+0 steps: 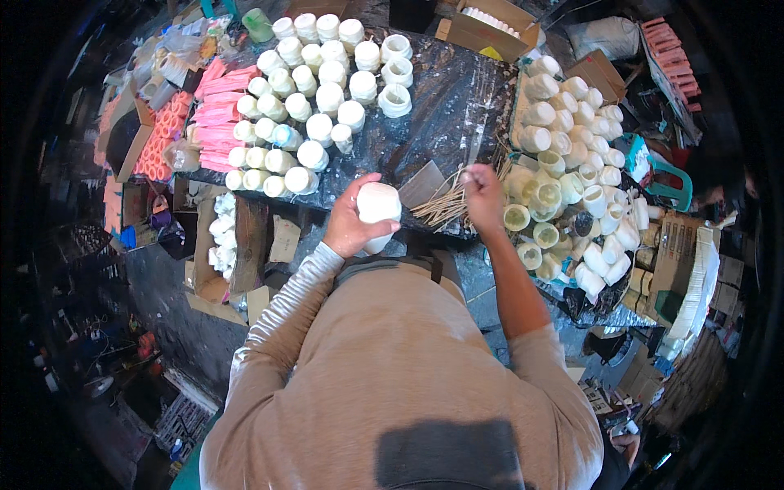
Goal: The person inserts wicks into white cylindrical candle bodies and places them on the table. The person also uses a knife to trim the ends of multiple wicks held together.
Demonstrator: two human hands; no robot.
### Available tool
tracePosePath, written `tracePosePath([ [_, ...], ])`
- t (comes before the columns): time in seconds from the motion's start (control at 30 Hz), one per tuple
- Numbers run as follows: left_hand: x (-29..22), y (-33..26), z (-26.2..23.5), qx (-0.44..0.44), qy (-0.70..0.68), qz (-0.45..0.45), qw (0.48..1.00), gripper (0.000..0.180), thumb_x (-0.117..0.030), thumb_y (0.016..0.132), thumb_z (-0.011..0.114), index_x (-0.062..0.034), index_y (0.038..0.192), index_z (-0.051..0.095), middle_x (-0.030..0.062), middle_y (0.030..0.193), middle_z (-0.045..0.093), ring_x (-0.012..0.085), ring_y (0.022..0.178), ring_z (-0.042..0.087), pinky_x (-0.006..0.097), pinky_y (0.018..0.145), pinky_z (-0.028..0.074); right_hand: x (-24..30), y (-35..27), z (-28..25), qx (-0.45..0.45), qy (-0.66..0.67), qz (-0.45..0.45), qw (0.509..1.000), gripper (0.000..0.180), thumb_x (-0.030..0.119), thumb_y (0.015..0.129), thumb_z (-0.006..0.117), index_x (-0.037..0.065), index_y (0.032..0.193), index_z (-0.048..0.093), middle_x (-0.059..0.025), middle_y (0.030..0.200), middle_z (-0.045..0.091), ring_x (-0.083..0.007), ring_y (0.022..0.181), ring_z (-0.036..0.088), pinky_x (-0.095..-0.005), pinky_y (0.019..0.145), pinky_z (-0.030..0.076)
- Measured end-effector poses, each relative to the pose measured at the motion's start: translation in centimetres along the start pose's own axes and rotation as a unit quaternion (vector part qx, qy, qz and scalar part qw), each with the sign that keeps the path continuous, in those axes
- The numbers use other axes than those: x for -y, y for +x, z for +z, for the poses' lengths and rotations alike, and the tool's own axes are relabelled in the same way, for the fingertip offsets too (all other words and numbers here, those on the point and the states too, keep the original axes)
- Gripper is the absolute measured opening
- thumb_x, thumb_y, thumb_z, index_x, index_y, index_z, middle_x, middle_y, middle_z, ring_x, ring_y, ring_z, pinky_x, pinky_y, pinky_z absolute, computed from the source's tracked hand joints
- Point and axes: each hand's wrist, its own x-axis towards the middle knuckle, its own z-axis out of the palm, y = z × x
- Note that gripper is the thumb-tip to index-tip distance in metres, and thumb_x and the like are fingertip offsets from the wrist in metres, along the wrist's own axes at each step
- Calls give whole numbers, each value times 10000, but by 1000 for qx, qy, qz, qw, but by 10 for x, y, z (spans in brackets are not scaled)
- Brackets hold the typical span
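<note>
White cup (379, 204) gripped by left hand (353, 222) | right hand (483, 194) closed, contents unclear

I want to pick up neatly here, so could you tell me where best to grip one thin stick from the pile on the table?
Probably pinch the near end of a stick in the pile of thin sticks, coming from the right hand's side: they lie flat and fan out towards it.
</note>
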Motion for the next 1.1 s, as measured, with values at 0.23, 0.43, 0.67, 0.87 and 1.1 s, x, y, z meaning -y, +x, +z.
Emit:
tracePosePath([
  [0.23,-54,-11,4,17,227,198,953,595,-28,653,853,-28,1217,664,128,1074,709,306,1010,703,386,881,548,158,-54,27,6,301,-81,950,181,92,1027,650,17,1187,610,-72,968,684,-112,795,650,-258,726,548],
  [0.43,-82,-20,15,-13,171,227,959,624,-59,636,883,-24,1216,653,139,1080,678,277,991,683,377,879,541,182,-78,46,114,254,-121,953,141,13,985,684,-11,1118,642,-95,1031,690,-131,872,683,-271,796,590],
  [0.67,-92,-23,17,-38,196,273,941,463,-12,650,872,-31,1064,665,125,1016,694,283,942,687,386,851,532,204,-76,28,174,3,-212,962,122,-99,907,701,-36,1009,680,-136,956,718,-182,860,696,-304,753,560],
  [0.87,-100,-23,15,-69,231,334,911,373,26,652,830,-40,983,672,118,937,709,321,936,686,415,879,507,217,-80,30,136,26,-326,935,243,-147,843,725,-21,1032,637,-185,908,716,-206,810,707,-307,688,560],
  [1.1,-108,-22,17,-70,246,341,905,379,22,640,831,-40,977,668,110,933,704,322,953,675,424,872,496,214,-80,34,133,-13,-311,941,253,-130,854,733,-19,1060,638,-185,943,720,-192,816,707,-289,684,560],
])
